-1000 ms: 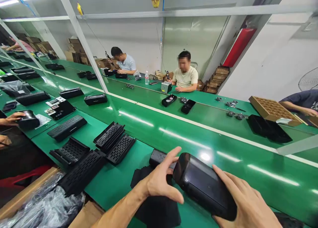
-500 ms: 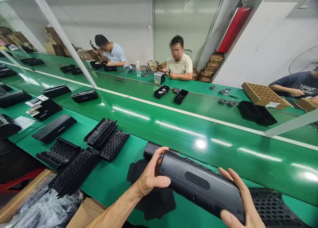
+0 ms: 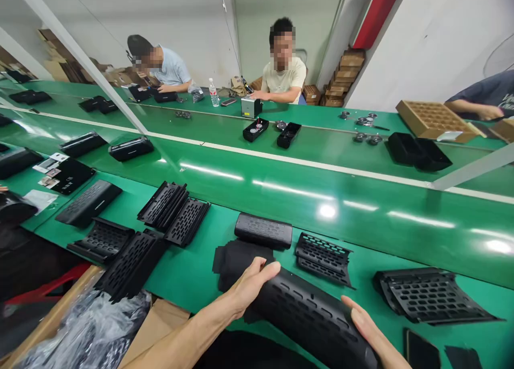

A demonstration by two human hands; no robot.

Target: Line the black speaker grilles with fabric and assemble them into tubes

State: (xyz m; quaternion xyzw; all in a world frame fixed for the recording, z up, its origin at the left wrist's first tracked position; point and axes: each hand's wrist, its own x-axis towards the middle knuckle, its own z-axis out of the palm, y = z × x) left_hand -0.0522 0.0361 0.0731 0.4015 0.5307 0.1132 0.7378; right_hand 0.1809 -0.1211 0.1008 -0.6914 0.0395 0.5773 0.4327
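Observation:
I hold a long black speaker body (image 3: pixel 311 318) with a perforated face turned up, low over the green bench. My left hand (image 3: pixel 251 283) grips its left end, thumb on top. My right hand (image 3: pixel 371 334) cups its right end from the near side. Just beyond lie a finished black speaker (image 3: pixel 263 231), a black perforated grille (image 3: pixel 323 254) and dark cloth pieces (image 3: pixel 233 259).
Stacks of black grilles (image 3: pixel 174 213) lie to the left, another grille (image 3: pixel 428 296) to the right. The green conveyor (image 3: pixel 281 189) runs across. Two people sit opposite, a third at far right by a cardboard tray (image 3: pixel 431 120). Plastic bags (image 3: pixel 88 331) sit bottom left.
The speaker body has been rotated so its perforated face points up and lowered towards me. The view has tilted down, showing the grilles behind it.

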